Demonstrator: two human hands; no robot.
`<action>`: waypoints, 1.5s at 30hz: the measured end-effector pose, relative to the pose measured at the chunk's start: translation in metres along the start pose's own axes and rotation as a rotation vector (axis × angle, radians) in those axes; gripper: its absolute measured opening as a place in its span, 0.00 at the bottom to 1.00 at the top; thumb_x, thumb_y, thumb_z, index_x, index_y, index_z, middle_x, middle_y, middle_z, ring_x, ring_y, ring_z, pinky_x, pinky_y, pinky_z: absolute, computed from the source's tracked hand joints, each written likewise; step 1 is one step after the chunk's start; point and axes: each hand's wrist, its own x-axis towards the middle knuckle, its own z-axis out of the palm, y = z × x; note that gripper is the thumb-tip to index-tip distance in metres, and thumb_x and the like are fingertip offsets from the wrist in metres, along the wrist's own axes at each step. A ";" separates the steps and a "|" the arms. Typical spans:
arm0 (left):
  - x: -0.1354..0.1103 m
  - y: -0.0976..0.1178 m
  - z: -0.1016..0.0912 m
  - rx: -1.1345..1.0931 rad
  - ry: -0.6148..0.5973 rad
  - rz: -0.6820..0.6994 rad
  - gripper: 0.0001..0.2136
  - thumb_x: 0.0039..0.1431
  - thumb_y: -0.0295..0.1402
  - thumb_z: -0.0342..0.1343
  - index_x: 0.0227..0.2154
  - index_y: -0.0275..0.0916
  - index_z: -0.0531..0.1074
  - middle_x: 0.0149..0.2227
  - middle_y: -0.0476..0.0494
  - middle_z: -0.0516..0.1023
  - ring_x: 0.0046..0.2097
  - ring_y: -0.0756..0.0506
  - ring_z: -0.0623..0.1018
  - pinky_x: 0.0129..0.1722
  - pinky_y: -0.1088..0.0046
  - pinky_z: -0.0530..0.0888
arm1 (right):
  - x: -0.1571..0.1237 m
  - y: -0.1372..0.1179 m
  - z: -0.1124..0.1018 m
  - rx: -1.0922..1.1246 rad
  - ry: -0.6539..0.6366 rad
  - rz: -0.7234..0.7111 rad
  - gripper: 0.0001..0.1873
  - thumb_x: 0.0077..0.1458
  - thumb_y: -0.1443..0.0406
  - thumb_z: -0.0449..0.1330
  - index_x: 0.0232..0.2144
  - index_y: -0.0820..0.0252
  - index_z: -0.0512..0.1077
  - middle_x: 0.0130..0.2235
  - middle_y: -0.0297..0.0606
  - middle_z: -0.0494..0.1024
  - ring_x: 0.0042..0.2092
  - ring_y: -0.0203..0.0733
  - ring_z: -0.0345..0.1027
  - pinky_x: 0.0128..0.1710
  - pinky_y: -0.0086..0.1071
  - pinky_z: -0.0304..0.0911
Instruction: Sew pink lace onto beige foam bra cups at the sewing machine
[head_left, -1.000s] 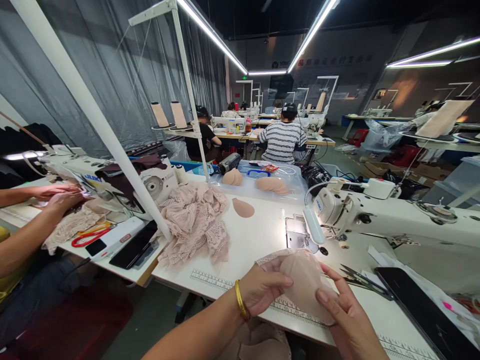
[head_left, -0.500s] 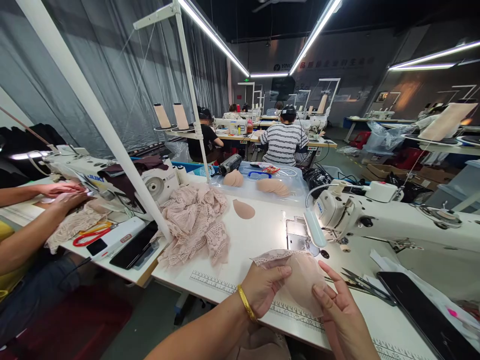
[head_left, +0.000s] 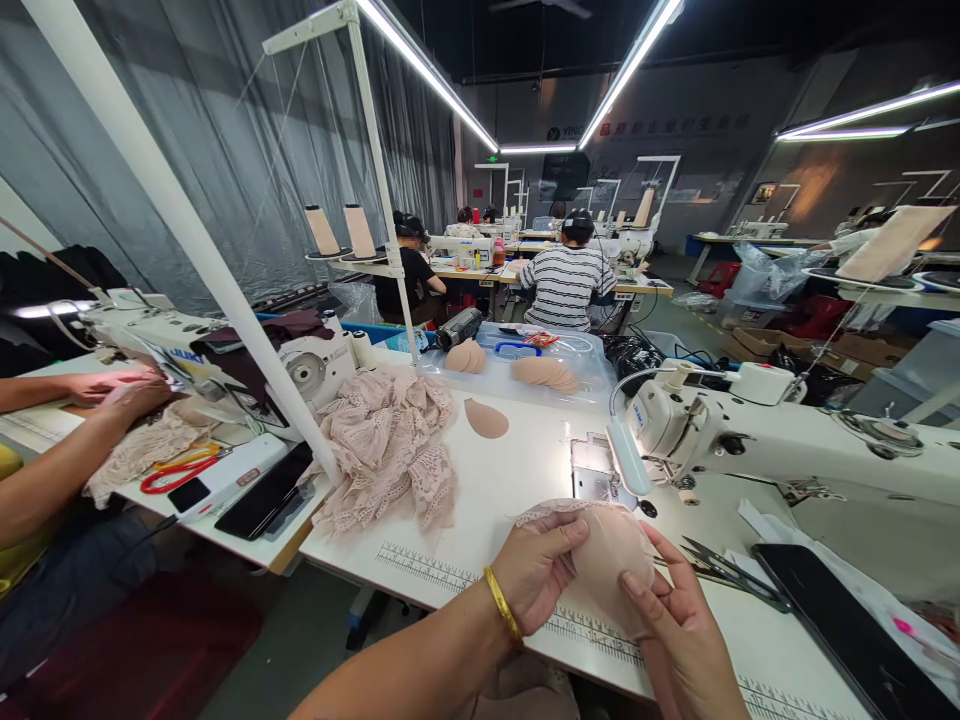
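Fingers (head_left: 564, 538) of the left hand (head_left: 534, 575) are clamped on the left side of a beige fabric piece (head_left: 606, 560), thumb on top and the others partly hidden beneath it. The right hand (head_left: 679, 610) grips its opposite side, thumb pressed on the near face and index finger stretched along the far right edge. The piece therefore spans the gap between both sets of fingers, its lace border (head_left: 555, 511) running beyond the left thumb. Just past the fingertips stands a sewing machine (head_left: 795, 425). Scissors (head_left: 739, 572) lie right of the right fingers; a lace pile (head_left: 390, 430) and a teardrop pad (head_left: 486, 418) lie beyond the left ones.
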 end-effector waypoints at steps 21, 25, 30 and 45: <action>0.008 0.030 0.023 0.091 -0.008 0.082 0.21 0.41 0.41 0.77 0.37 0.33 0.83 0.40 0.35 0.84 0.44 0.38 0.80 0.46 0.64 0.74 | -0.005 0.005 -0.015 -0.173 -0.063 -0.099 0.46 0.46 0.53 0.76 0.64 0.49 0.63 0.29 0.29 0.78 0.32 0.42 0.72 0.38 0.36 0.68; -0.002 0.048 0.015 0.519 -0.515 0.074 0.19 0.53 0.46 0.70 0.41 0.36 0.83 0.39 0.38 0.83 0.43 0.39 0.81 0.46 0.64 0.75 | 0.010 -0.011 -0.033 -0.365 -0.197 -0.255 0.26 0.52 0.53 0.72 0.53 0.47 0.75 0.33 0.35 0.80 0.34 0.46 0.74 0.38 0.38 0.70; 0.012 0.052 0.007 1.562 -1.140 0.526 0.05 0.51 0.25 0.65 0.27 0.43 0.80 0.33 0.46 0.82 0.40 0.39 0.79 0.50 0.57 0.70 | 0.066 -0.047 -0.045 -1.040 -0.640 -0.889 0.14 0.69 0.65 0.54 0.36 0.49 0.80 0.38 0.39 0.84 0.43 0.48 0.75 0.43 0.40 0.70; 0.069 0.034 0.018 2.100 -0.882 0.325 0.04 0.58 0.33 0.61 0.33 0.44 0.81 0.53 0.47 0.77 0.50 0.38 0.75 0.53 0.43 0.60 | 0.114 -0.054 -0.064 -1.340 -0.676 -0.941 0.16 0.68 0.73 0.49 0.43 0.53 0.74 0.39 0.35 0.80 0.42 0.41 0.68 0.37 0.33 0.59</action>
